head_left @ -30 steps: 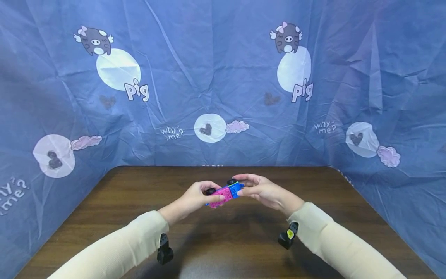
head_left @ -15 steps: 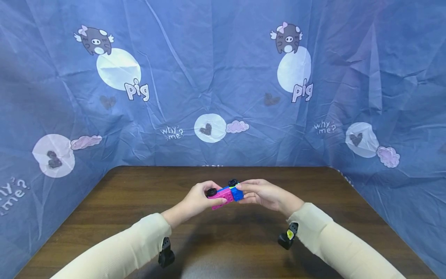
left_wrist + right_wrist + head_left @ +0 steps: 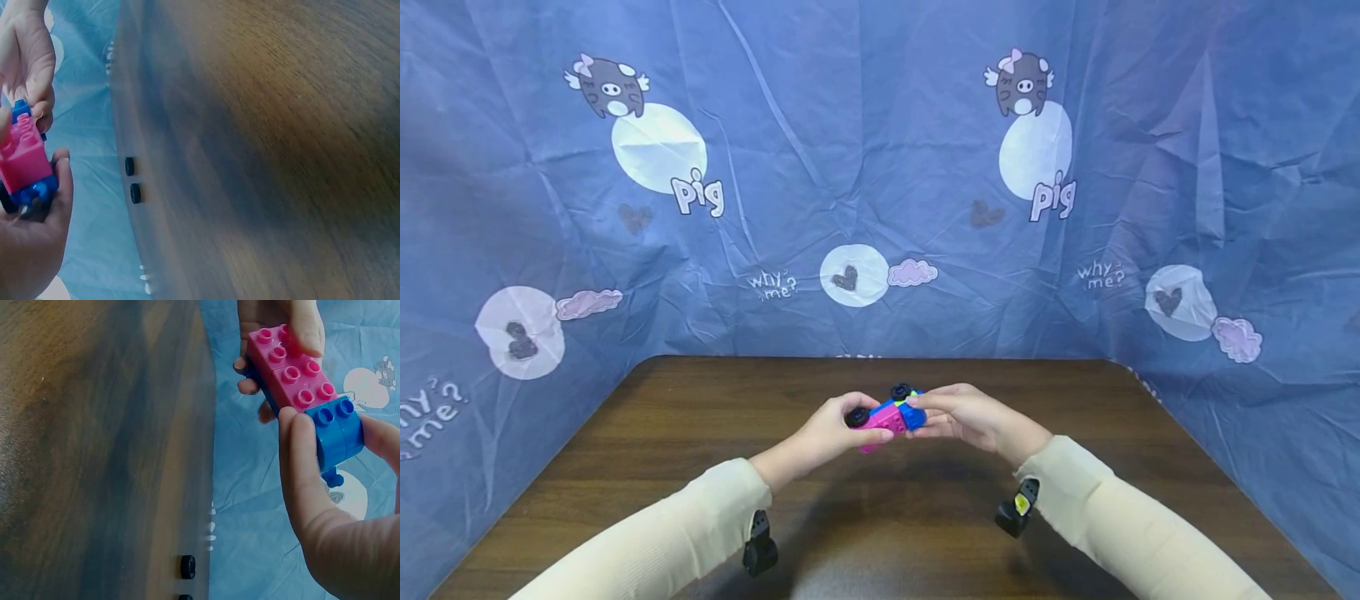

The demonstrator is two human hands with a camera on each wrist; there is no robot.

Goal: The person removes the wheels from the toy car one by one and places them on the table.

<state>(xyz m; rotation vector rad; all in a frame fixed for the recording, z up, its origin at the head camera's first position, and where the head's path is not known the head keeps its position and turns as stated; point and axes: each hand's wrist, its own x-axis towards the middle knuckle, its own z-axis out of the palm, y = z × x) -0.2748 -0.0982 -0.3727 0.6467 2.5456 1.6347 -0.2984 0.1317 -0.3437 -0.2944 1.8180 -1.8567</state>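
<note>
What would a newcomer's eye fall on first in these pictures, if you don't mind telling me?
Most likely the bright toy block car, pink and blue with black wheels, held above the middle of the dark wooden table. The left hand grips its pink end and the right hand pinches its blue end. Behind, a creased blue cloth printed with cartoon pigs walls in the table.

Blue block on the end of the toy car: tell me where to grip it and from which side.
Pinch the blue block across its two smooth side walls, coming from the free end on the right hand side. The left hand covers the pink bricks, and the studs give poorer hold.
</note>
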